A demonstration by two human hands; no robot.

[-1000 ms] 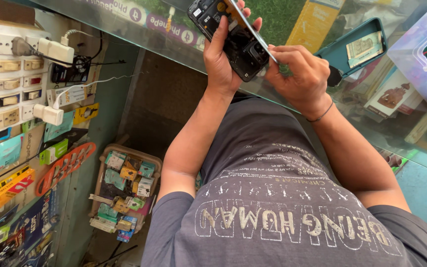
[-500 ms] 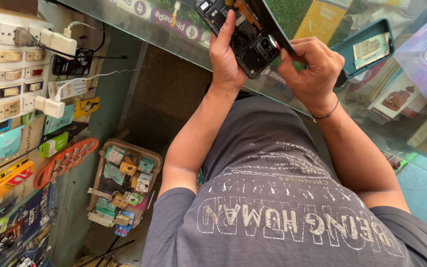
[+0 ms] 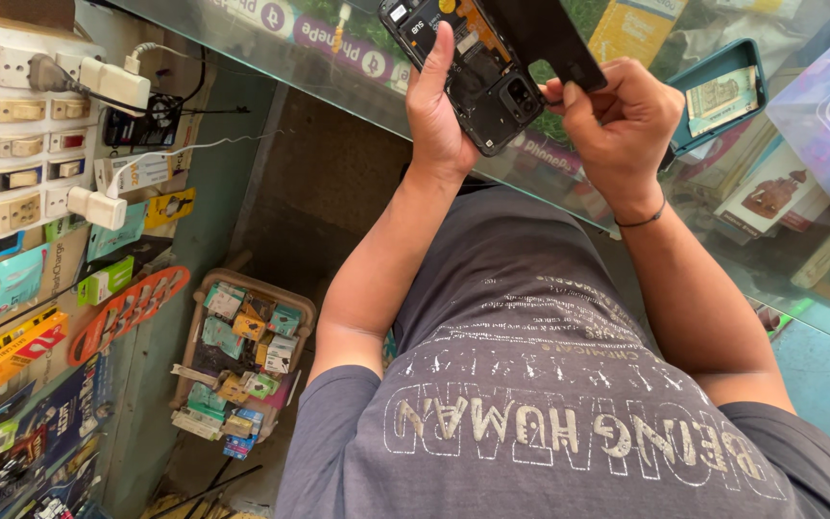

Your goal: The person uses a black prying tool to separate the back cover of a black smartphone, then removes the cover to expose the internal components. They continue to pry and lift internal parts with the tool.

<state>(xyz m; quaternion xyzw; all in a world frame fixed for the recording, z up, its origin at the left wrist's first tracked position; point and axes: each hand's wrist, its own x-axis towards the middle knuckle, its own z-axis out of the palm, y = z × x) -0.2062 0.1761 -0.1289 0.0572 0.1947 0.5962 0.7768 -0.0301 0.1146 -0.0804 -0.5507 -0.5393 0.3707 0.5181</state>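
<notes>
Opened black smartphone (image 3: 468, 72), its back removed so the dark inner frame, camera block and orange-brown parts show, is held above the edge of the glass counter top (image 3: 338, 72). The left hand (image 3: 439, 115) is clamped around the phone's lower edge, thumb laid up across its inner face. The right hand (image 3: 622, 120) is closed in a pinch on a thin black back cover panel (image 3: 545, 38), which tilts up and away from the phone, touching it near the camera end. A dark thin bracelet (image 3: 641, 219) circles the right wrist. Just beyond the right hand, under the glass, lies a teal tray (image 3: 737, 106) with a banknote in it. Well to the left hangs a white switchboard with plugged-in white chargers (image 3: 45, 125), and on the floor below stands a brown basket of small coloured packets (image 3: 237, 360).
</notes>
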